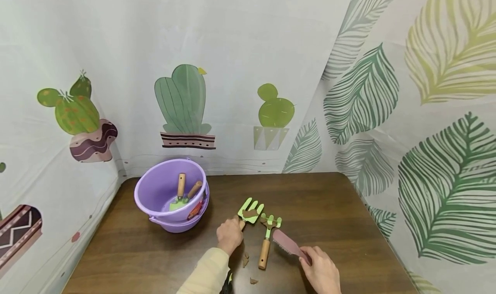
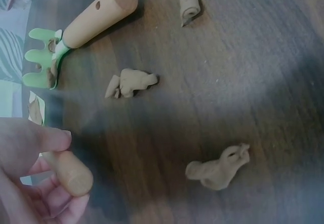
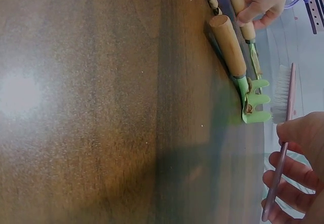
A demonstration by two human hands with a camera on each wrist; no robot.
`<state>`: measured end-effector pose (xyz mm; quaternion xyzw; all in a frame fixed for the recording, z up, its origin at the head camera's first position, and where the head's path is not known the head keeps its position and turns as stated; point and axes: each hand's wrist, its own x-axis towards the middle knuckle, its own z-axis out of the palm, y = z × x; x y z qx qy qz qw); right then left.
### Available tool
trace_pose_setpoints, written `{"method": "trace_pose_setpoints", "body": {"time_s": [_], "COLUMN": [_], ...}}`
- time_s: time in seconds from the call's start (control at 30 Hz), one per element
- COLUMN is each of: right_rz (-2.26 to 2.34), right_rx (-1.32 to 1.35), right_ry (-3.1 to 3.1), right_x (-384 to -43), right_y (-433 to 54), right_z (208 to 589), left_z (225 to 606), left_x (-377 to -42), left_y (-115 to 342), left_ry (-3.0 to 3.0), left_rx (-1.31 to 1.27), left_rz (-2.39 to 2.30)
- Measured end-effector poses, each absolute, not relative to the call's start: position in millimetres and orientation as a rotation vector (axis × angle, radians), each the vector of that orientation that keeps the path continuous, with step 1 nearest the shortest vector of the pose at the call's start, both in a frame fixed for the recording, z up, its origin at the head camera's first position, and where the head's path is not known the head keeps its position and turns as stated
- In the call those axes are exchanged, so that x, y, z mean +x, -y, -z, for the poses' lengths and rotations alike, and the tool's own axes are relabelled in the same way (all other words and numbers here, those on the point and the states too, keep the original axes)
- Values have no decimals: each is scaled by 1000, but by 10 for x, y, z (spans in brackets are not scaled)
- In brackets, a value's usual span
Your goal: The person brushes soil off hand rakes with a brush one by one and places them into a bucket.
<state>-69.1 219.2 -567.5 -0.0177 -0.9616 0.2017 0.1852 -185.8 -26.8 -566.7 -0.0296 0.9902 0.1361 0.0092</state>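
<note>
My left hand [image 1: 230, 235] grips the wooden handle of a green garden fork [image 1: 251, 210], whose tines point away from me and carry a brown clay-like lump. In the left wrist view the handle's butt end [image 2: 78, 177] pokes out between thumb and fingers. Beside it on the table lies a green hand rake [image 1: 265, 246] with a wooden handle and brown bits stuck on its head. My right hand [image 1: 320, 270] holds a pink brush [image 1: 287, 243] by its handle. White bristles [image 3: 281, 93] show in the right wrist view, close to the rake's tines.
A purple bucket [image 1: 145, 195] at the back left of the table [image 1: 310, 199] contains green tools with wooden handles [image 1: 181, 184]. Several brown clay-like pieces [image 2: 220, 168] are scattered near the front. A printed cloth wall [image 1: 240, 48] rises behind the table.
</note>
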Motion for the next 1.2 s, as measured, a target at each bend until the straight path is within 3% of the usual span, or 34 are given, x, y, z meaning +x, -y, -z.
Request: {"method": "trace_pose_setpoints", "body": {"time_s": [1.2], "right_rz": [-530], "right_rx": [27], "right_ry": [2620], "right_x": [-799], "right_y": [-2145], "right_z": [5628], "left_z": [5359], "left_x": [-1640], "left_y": [836], "left_ry": [-3301], "left_rx": [293], "left_rz": [-322]}}
